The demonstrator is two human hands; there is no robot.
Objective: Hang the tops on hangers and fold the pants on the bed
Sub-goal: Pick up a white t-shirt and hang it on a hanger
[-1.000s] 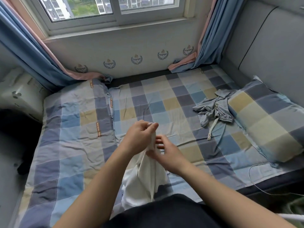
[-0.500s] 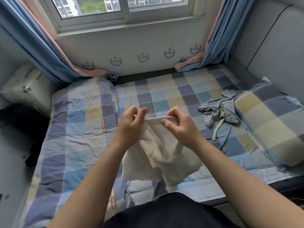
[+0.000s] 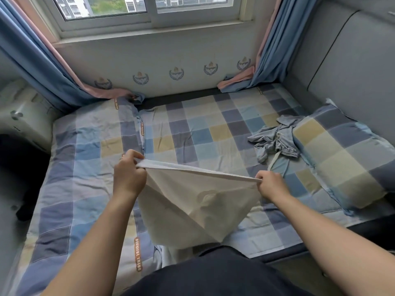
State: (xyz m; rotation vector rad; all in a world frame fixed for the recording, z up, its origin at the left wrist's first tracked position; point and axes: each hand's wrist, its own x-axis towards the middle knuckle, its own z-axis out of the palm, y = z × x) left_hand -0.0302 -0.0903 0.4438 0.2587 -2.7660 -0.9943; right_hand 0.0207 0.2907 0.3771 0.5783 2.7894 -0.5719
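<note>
Both gripping: left hand and right hand, fingers pinched on white garment edge | held taut over bed so I can judge its shape

White garment lower end hidden behind dark torso; pillow cut off at right edge.

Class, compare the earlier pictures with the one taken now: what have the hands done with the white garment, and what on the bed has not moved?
The left hand moved left and the right hand moved right, stretching the white garment from a bunch until its top edge ran taut between them. Both hands kept their pinch on it; nothing was let go. The grey garment stayed crumpled beside the pillow.
</note>
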